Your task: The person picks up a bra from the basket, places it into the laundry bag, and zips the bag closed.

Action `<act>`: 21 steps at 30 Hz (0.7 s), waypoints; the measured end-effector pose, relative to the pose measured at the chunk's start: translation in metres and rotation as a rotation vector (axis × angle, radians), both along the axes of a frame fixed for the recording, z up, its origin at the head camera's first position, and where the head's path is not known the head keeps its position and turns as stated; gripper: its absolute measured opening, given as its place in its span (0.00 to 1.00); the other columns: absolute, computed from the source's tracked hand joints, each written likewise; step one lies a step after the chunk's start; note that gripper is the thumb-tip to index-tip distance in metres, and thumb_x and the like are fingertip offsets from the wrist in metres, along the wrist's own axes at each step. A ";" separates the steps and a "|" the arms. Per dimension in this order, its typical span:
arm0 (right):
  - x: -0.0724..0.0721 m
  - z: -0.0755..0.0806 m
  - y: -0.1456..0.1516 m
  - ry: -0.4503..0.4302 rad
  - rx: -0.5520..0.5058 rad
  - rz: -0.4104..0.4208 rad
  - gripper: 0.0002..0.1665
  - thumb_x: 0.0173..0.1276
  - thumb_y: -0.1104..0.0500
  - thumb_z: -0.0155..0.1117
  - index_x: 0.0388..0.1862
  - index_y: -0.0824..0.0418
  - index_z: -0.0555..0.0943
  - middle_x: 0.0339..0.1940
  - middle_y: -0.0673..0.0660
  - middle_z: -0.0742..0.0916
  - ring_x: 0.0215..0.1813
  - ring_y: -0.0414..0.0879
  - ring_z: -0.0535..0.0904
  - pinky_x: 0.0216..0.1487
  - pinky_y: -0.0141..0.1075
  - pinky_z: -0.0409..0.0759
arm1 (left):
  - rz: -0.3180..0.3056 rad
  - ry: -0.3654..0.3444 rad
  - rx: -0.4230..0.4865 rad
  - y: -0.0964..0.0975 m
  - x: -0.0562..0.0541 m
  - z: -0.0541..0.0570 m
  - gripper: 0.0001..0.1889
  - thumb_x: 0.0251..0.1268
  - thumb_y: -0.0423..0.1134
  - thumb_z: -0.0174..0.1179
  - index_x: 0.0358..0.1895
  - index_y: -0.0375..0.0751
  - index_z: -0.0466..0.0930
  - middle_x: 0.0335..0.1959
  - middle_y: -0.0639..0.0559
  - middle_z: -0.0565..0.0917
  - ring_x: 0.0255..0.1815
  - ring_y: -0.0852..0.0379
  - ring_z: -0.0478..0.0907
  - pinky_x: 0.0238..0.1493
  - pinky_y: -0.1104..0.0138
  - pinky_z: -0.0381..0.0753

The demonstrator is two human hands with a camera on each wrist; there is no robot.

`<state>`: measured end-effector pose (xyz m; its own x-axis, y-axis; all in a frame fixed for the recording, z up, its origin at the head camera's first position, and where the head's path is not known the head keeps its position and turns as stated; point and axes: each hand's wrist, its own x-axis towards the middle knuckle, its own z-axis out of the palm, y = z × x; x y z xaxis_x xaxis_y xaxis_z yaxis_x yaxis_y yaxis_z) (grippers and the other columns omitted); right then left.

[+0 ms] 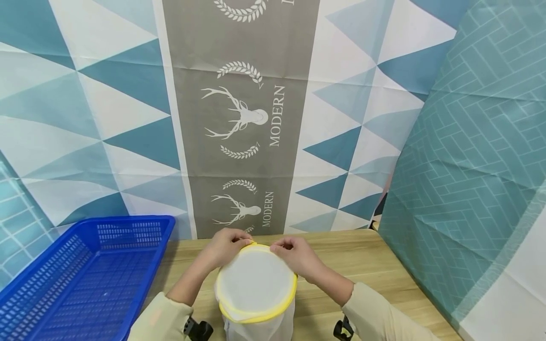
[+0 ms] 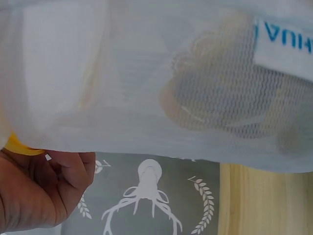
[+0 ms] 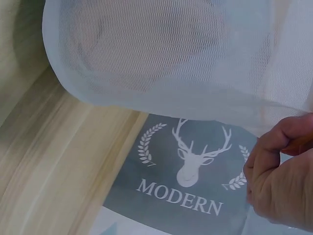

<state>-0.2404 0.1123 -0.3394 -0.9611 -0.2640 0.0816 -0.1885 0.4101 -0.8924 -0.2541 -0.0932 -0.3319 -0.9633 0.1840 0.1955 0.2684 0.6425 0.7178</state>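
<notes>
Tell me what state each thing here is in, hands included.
Mesh laundry bag: standing on the table, yellow-rimmed lid on top, something inside.
Left hand: pinching the bag's yellow rim at its far edge.
Right hand: pinching the same rim.
Blue basket: on the table, nothing visible inside.

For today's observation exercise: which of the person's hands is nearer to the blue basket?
Left. The left hand grips the mesh bag's yellow rim on the side facing the blue basket; the right hand grips the far side.

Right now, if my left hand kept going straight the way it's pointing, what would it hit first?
Probably the right hand. The left hand grips the far yellow rim of the mesh bag and points across it toward the other hand, though depth is unclear.
</notes>
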 end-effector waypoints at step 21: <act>-0.006 -0.012 -0.003 0.031 0.133 0.106 0.23 0.70 0.41 0.51 0.46 0.57 0.80 0.26 0.53 0.81 0.19 0.41 0.73 0.17 0.34 0.73 | -0.096 0.059 0.009 0.005 -0.002 -0.014 0.07 0.64 0.37 0.57 0.38 0.42 0.85 0.36 0.49 0.85 0.32 0.61 0.75 0.33 0.68 0.73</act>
<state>-0.2467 0.1094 -0.3518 -0.9247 -0.3745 0.0683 -0.2637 0.5007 -0.8245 -0.2564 -0.0881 -0.3459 -0.9281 0.2725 0.2535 0.3703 0.6056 0.7044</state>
